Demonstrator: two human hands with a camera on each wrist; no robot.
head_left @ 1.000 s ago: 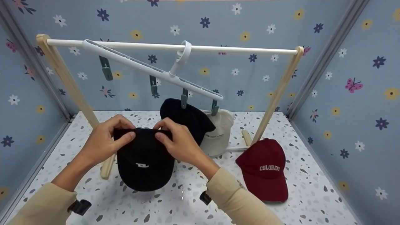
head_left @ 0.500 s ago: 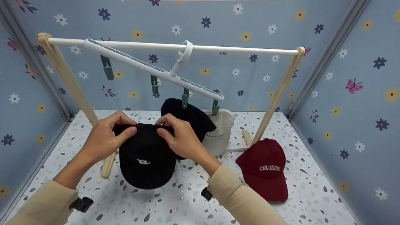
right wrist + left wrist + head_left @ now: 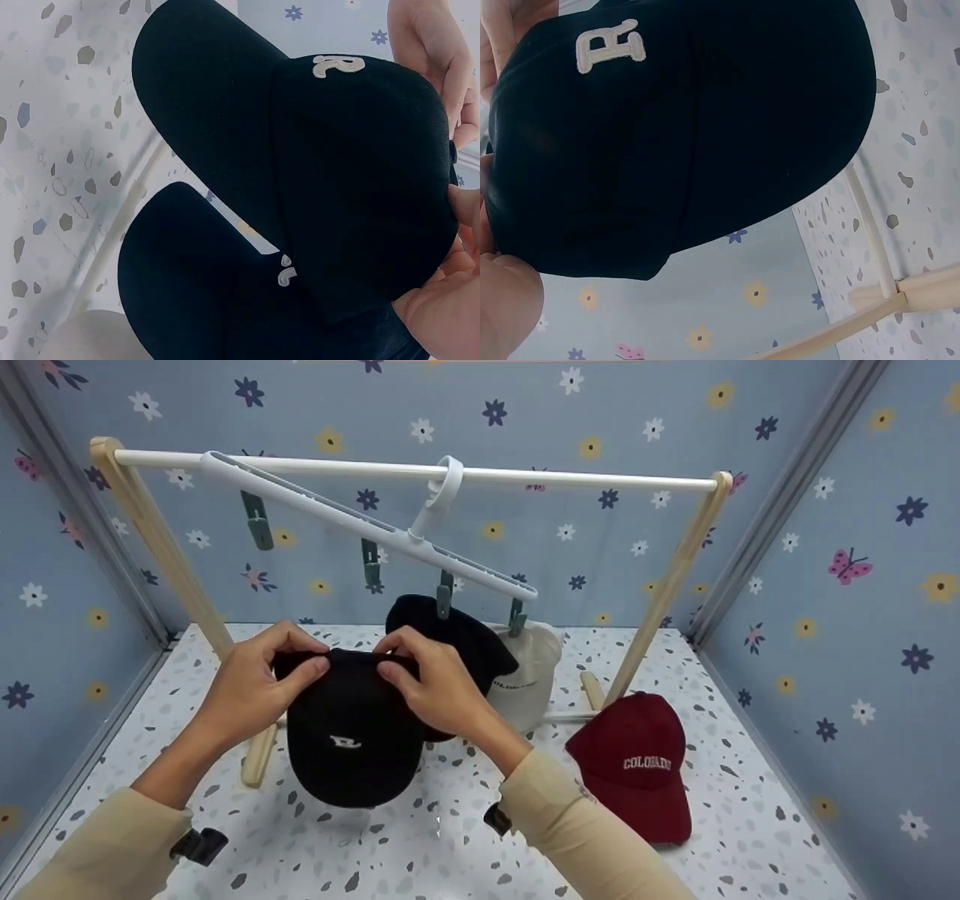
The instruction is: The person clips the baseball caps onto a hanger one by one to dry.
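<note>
Both hands hold a black cap (image 3: 356, 727) with a small white letter, its brim pointing down toward the viewer. The left hand (image 3: 251, 682) pinches the cap's upper left edge between thumb and fingers; the right hand (image 3: 435, 682) pinches the upper right edge. In the left wrist view the cap (image 3: 615, 150) fills much of the picture, with the left thumb (image 3: 510, 300) at its edge. The right wrist view shows the held cap (image 3: 360, 165) in front of another black cap (image 3: 187, 285). That other cap (image 3: 469, 645) hangs from a green clip (image 3: 444, 600) behind the right hand.
A white hanger (image 3: 322, 510) tilts down to the right on the rack's white rod (image 3: 585, 478). Two green clips (image 3: 259, 529) on its left part hold nothing. A cream cap (image 3: 529, 682) hangs at its right end. A dark red cap (image 3: 637, 772) lies on the speckled table (image 3: 742, 825) at right.
Both hands have raised the held black cap slightly, away from the viewer and a little to the right. Their grip looks the same, and the hanger and other caps stay in place.
</note>
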